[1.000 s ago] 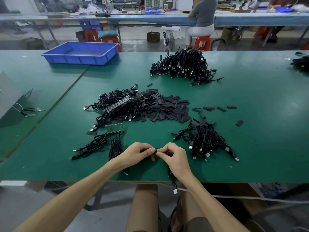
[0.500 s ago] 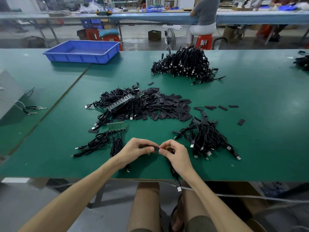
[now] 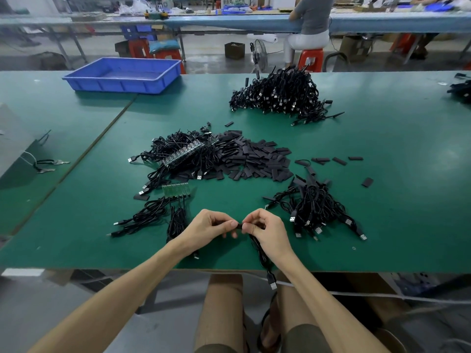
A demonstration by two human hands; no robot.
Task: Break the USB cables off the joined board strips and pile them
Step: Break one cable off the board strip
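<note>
My left hand [image 3: 211,226] and my right hand [image 3: 267,231] meet near the table's front edge, both pinching the small dark end of one black USB cable [image 3: 262,258], which hangs down over the edge with its plug [image 3: 272,284] dangling. A green board strip [image 3: 175,189] with several cables attached lies just left of my left hand. A second strip [image 3: 183,155] sits in a tangle of cables further back. A pile of separated cables [image 3: 318,212] lies to the right of my right hand.
A heap of black sleeve pieces [image 3: 257,159] lies mid-table. A large cable heap [image 3: 280,95] sits at the back, a blue tray [image 3: 122,75] at the back left. Scissors [image 3: 48,165] lie far left. A person sits on a red stool [image 3: 311,58] beyond the table.
Both hands stay together on the cable end, shifting only slightly. The hanging plug has swung a little lower over the table edge.
</note>
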